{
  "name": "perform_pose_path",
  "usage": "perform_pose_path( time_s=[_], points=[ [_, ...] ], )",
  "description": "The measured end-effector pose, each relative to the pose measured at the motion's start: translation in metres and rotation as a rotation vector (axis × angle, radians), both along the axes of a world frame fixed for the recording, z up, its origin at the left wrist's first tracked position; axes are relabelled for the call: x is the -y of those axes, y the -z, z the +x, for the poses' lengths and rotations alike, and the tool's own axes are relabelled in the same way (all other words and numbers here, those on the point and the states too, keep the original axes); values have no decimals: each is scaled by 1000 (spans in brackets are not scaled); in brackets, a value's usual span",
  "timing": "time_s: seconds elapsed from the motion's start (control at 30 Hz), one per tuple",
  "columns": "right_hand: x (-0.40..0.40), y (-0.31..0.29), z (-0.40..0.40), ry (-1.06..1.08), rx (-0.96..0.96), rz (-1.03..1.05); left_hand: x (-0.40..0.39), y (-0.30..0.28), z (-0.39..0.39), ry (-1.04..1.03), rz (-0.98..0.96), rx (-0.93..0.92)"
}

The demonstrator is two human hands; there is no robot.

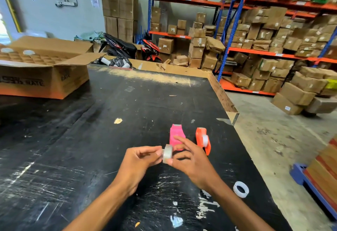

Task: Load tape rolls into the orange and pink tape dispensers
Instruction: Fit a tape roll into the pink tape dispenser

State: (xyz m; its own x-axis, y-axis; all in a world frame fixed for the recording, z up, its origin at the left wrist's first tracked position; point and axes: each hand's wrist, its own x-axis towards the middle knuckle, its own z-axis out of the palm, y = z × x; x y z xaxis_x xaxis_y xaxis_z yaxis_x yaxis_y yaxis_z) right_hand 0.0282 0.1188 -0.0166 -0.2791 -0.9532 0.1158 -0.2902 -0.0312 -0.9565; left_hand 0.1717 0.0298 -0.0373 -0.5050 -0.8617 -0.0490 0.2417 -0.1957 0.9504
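Note:
A clear tape roll [167, 153] is held above the black table [91, 139] between both hands. My left hand [136, 165] pinches its left side. My right hand [189, 161] grips its right side with thumb and fingers. Just behind the roll lies the pink dispenser [176, 134], partly hidden by my right fingers; I cannot tell what is inside it. To its right lies the orange dispenser [202, 139] with a clear tape roll [205, 140] seated in it. A white plastic ring [241, 189] lies near the table's right edge.
An open cardboard box [45, 77] with cell dividers sits at the table's far left. The table's right edge [228, 106] drops to a concrete floor. Shelves of cartons [264, 35] stand behind. A blue pallet with stacked boards [319, 176] is at right.

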Motion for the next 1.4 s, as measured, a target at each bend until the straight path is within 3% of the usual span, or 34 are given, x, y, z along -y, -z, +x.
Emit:
perform_pose_path(
  time_s=[0.33, 0.5, 0.63, 0.77, 0.9, 1.23, 1.4],
  points=[
    [-1, -13, -21, -56, -134, -39, 2, -14, -9, 136, -199, 60],
    [0, -11, -19, 5, -202, -73, -5, -19, -16, 98, -161, 56],
    [6, -6, -19, 44, -347, -105, -10, -22, -24, -14, -127, 158],
    [11, -1, -18, 19, -488, -113, -3, -22, -27, -112, -367, 408],
    [14, 2, -19, 44, -511, -104, 0, -26, -33, -153, -464, 456],
    [25, 10, -22, 150, -647, -135, 13, -25, -53, -132, -405, 492],
    [45, 12, -35, 222, -520, -86, 29, -33, -63, -18, -247, 374]
  ],
)
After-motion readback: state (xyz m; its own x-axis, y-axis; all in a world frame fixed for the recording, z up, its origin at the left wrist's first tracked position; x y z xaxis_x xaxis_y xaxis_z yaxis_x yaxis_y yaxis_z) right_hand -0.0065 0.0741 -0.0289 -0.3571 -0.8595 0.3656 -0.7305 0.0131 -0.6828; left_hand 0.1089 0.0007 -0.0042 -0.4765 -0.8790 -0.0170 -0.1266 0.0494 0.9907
